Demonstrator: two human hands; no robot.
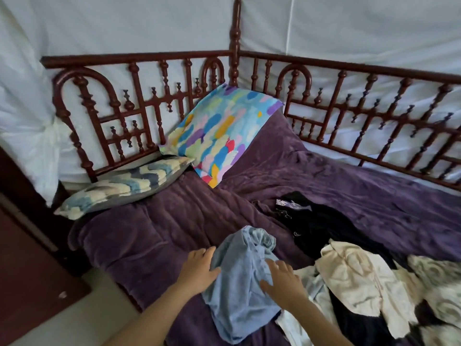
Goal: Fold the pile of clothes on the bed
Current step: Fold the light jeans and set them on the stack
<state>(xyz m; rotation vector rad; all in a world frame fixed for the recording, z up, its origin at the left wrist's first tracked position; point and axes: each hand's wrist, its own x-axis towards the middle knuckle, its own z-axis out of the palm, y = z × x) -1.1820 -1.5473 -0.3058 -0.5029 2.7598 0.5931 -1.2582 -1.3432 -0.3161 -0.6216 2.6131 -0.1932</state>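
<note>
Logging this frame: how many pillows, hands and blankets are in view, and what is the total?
Pillows: 2, the multicoloured pillow and the blue-and-cream pillow
Hands: 2, the left hand and the right hand
Blankets: 1, the purple blanket
Total: 5
The clothes pile is too tangled to count piece by piece.

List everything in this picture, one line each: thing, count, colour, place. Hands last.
Bed rail: one, dark red-brown, along two sides.
Bed cover: one, purple, over the bed.
Patterned pillow: one, multicoloured, propped in corner.
Zigzag pillow: one, blue and cream, left of it.
Blue garment: one, light blue, front centre.
Black garment: one, black, right of centre.
Pale clothes: several, cream and white, front right.
Left hand: one, touching blue garment's left edge.
Right hand: one, resting on blue garment.
</note>
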